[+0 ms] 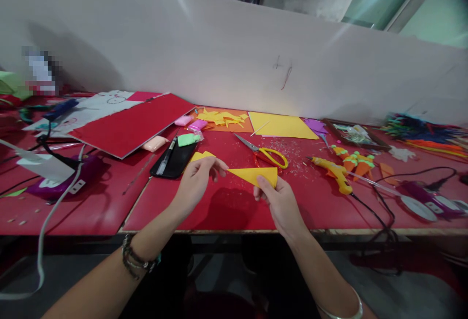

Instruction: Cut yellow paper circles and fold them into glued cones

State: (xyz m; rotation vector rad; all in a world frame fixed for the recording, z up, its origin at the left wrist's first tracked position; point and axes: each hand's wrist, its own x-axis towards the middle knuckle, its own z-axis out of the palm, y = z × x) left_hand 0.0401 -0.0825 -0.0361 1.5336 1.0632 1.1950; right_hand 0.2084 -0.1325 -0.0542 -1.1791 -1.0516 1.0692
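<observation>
My right hand [280, 202] grips a piece of yellow paper [256, 174], folded or rolled into a long pointed shape, with the thumb on its near face. The point faces left. At that point are the fingertips of my left hand [199, 178], loosely curled and apart; whether they touch the paper is hard to see. Behind the paper lie scissors [272, 157] with yellow handles. Another yellow paper piece [199, 156] shows behind my left hand, beside a black phone-like slab [171, 160] bearing a pen [168, 156] and a green packet [188, 139].
A yellow glue gun [338, 173] lies right, near orange cone shapes [356, 160]. Purple power strips [66, 178] with cords flank the workspace. A red board [135, 124] stands left. Yellow sheet [281, 125], yellow scraps [223, 117] and a tray [354, 134] line the back wall.
</observation>
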